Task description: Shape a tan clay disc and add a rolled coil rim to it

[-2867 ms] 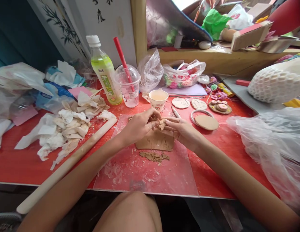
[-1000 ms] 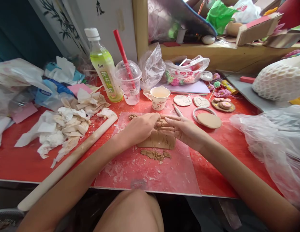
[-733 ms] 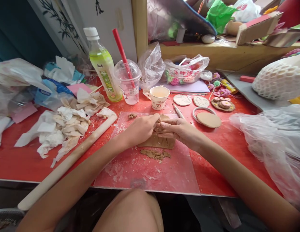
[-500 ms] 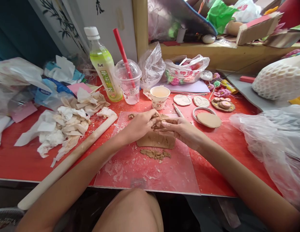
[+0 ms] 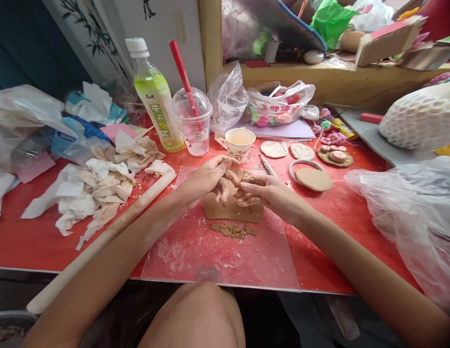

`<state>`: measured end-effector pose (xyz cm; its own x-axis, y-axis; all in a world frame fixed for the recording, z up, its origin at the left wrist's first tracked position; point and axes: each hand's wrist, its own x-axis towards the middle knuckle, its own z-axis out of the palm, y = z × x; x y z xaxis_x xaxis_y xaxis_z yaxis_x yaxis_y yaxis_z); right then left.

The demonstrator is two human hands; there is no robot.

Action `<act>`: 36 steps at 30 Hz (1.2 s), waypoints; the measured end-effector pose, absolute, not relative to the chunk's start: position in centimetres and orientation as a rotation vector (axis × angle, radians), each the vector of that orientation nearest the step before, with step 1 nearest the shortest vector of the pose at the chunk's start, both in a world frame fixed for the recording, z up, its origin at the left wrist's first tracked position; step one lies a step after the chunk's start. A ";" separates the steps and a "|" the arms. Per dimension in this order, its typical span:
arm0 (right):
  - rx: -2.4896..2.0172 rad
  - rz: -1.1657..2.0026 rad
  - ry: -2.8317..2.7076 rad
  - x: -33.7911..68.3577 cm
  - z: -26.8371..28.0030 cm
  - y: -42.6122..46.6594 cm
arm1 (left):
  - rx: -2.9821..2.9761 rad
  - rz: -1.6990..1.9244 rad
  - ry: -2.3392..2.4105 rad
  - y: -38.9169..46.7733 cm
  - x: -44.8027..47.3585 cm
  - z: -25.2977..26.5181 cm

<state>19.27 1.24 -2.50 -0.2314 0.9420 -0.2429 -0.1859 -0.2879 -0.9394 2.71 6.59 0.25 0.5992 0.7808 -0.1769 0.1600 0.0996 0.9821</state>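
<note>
Right grip over edge of slab

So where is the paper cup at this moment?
In the head view, the paper cup stands upright on the red table, just beyond the left hand and right of the lidded plastic cup with the red straw.

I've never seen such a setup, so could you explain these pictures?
No machine here: a person's bare left hand and right hand, seen by a camera worn on the head, looking forward and down. On the red table lies a clear sheet bearing a flat slab of brown clay. A long pale rod lies left, a round clay disc right, and a paper cup and a bottle stand behind. The right hand's fingers hold a small lump of clay; whether the left touches it is unclear.
</note>
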 end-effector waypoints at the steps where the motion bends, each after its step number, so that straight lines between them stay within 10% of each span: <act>1: -1.128 1.654 -1.040 19.3 -2.5 1.3 | 1.354 0.563 0.858 6.6 2.6 0.4; 36: -1.206 1.463 -1.019 19.5 -2.7 1.5 | 1.276 0.733 0.817 7.2 2.7 -0.3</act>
<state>19.54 1.47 -2.71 -0.0627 0.9789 -0.1946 -0.1568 -0.2022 -0.9667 2.68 7.17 -0.29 0.5274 0.8418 -0.1148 -0.0236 0.1496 0.9885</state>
